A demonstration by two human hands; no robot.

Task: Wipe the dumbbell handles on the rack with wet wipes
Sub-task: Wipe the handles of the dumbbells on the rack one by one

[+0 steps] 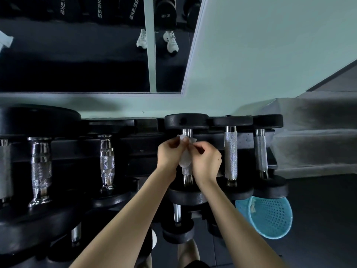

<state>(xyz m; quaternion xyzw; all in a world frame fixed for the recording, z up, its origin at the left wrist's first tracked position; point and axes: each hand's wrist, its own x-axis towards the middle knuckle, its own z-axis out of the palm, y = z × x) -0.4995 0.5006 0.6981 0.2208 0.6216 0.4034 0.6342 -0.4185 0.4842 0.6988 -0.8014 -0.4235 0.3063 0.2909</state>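
Upper row of the rack (139,149): six dumbbells (230,151), the leftmost cut by the frame edge. Lower row: two handles (177,211) visible, total unclear. One left hand (168,151), one right hand (206,161). One wipe (184,160). One basket (270,217). Two shoes (171,41) reflected in one mirror (77,55).
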